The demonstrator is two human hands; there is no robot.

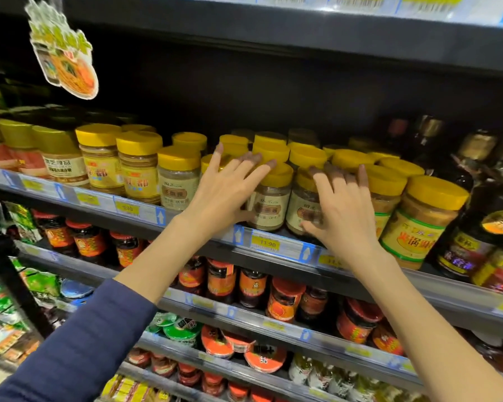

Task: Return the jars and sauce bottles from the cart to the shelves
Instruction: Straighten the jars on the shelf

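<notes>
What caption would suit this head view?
Left hand and right hand touch yellow-lidded jars at the front of a supermarket shelf.

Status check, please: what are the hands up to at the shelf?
Left hand spread on yellow-lidded jars. Right hand rests on next jar. Shelf packed tight, dark bottles close right.
</notes>
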